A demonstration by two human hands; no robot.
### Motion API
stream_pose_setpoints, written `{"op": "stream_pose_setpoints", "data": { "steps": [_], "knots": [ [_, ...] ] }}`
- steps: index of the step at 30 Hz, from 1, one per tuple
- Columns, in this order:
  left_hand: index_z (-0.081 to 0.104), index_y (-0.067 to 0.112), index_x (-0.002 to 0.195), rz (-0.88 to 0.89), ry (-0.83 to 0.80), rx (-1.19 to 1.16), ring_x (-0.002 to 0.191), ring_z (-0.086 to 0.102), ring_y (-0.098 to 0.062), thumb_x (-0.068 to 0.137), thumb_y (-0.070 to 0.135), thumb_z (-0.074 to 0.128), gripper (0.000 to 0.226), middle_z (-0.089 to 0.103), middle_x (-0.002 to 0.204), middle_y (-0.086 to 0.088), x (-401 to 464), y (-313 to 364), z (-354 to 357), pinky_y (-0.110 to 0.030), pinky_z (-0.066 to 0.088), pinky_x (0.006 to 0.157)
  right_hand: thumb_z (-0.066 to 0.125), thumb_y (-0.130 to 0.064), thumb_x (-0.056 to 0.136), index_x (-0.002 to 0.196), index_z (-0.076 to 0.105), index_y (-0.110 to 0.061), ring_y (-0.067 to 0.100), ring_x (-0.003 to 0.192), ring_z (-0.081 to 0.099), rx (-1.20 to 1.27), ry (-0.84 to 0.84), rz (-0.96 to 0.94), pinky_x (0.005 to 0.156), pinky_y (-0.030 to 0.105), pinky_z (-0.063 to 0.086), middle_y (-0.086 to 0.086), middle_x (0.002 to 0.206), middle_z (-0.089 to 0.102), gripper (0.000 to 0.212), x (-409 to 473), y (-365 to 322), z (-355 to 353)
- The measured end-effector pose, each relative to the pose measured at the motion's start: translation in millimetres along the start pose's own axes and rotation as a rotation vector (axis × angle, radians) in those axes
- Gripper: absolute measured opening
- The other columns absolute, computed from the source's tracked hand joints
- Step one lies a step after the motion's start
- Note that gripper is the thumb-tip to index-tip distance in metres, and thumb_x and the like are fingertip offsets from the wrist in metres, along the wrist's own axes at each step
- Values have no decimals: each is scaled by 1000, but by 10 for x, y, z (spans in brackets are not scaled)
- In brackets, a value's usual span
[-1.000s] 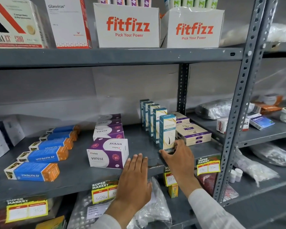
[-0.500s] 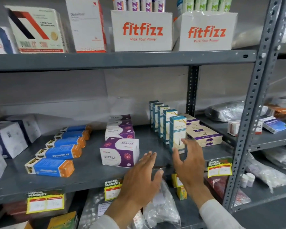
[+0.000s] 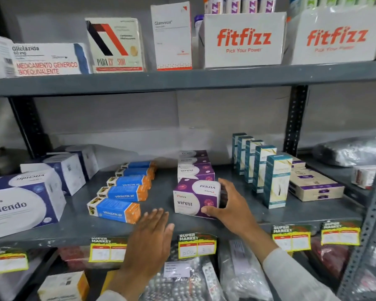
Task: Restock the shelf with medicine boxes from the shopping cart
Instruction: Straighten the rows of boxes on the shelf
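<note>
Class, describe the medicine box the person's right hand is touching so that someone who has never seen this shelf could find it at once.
Find the grey metal middle shelf, below the fitfizz cartons. Near its front edge a row of purple-and-white Virest boxes runs back toward the wall. The front Virest box is the one, the right hand wrapped around its right side.

Left hand: back facing the camera, fingers extended, flat and close together, pointing up and forward; thumb out to the right; nothing held. Wrist and forearm run down to the lower frame edge, a sliver of white cuff visible.

Right hand: reaching forward and left, curled in a grasp, thumb low at the front, fingers wrapped over the far side. Forearm angles down to the right in a white sleeve.
</note>
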State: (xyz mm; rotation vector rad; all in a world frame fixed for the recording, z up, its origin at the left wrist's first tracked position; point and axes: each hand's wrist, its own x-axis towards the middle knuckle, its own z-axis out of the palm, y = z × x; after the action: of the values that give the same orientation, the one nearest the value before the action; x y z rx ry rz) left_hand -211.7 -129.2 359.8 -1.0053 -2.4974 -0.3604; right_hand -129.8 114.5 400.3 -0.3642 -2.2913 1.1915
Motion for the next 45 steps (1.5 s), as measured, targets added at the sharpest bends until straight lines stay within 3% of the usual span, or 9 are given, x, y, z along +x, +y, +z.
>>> {"op": "stream_pose_setpoints", "data": {
  "steps": [6, 13, 18, 24, 29, 37, 40, 42, 45],
  "knots": [
    [50, 17, 149, -29, 24, -70, 147, 41, -15, 103, 54, 11, 70, 49, 156, -1, 20, -55, 75, -35, 21, 126, 91, -31, 72, 146, 40, -39, -4, 109, 64, 61, -125, -19, 97, 34, 57, -20, 126, 64, 91, 219, 64, -71],
    [53, 18, 147, -50, 12, -93, 145, 44, -15, 103, 55, 14, 69, 53, 153, 0, 28, -78, 117, -33, 22, 124, 87, -30, 79, 157, 30, -36, -6, 110, 63, 82, -100, -8, 101, 30, 54, -28, 120, 62, 96, 258, 156, -27],
    [52, 20, 147, -59, 17, -98, 146, 42, -14, 105, 52, 20, 62, 51, 154, 1, 19, -77, 123, -31, 19, 125, 84, -30, 82, 157, 27, -37, -12, 106, 62, 70, -125, -33, 80, 1, 47, -32, 116, 61, 95, 259, 168, -49],
    [53, 19, 147, -64, 26, -113, 146, 42, -14, 105, 50, 23, 60, 52, 154, 0, 8, -65, 112, -31, 18, 124, 84, -21, 82, 155, 33, -36, -13, 107, 61, 91, -180, -57, 84, 9, 53, -27, 122, 61, 90, 275, 125, -143],
    [57, 16, 143, -40, 46, -107, 143, 48, -15, 105, 51, 21, 63, 57, 149, -2, 16, -56, 89, -32, 24, 123, 82, -26, 84, 156, 28, -39, -6, 111, 61, 61, -176, -33, 103, 35, 54, -30, 121, 58, 91, 238, 118, -118],
    [55, 23, 146, -41, 61, -332, 144, 40, -2, 105, 50, 38, 52, 53, 153, 6, -11, -82, -116, -19, 21, 121, 85, -33, 80, 160, 15, -37, -26, 105, 55, 81, -146, -2, 100, 23, 50, -42, 121, 50, 106, 122, 46, -157],
    [64, 30, 136, -137, 233, -498, 131, 52, 9, 100, 51, 47, 45, 63, 139, 18, -160, -290, -336, -15, 43, 107, 81, -29, 85, 152, 38, -34, -6, 123, 55, 134, 174, -103, 100, 25, 49, -23, 140, 53, 80, -59, -87, -101],
    [69, 27, 130, -149, 318, -447, 122, 59, 8, 100, 48, 48, 43, 69, 130, 16, -283, -567, -464, -16, 48, 99, 75, -21, 90, 134, 57, -33, 0, 110, 64, 140, 383, -216, 90, 25, 57, -14, 125, 67, 48, -198, -262, -2],
    [70, 17, 129, -187, 311, -260, 124, 65, -15, 100, 44, 42, 48, 72, 130, -1, -439, -1157, -592, -29, 47, 103, 71, -9, 90, 107, 70, -28, 2, 91, 69, 54, 398, -399, 72, 19, 60, -16, 100, 71, 25, -325, -595, 296]
  ]
}}
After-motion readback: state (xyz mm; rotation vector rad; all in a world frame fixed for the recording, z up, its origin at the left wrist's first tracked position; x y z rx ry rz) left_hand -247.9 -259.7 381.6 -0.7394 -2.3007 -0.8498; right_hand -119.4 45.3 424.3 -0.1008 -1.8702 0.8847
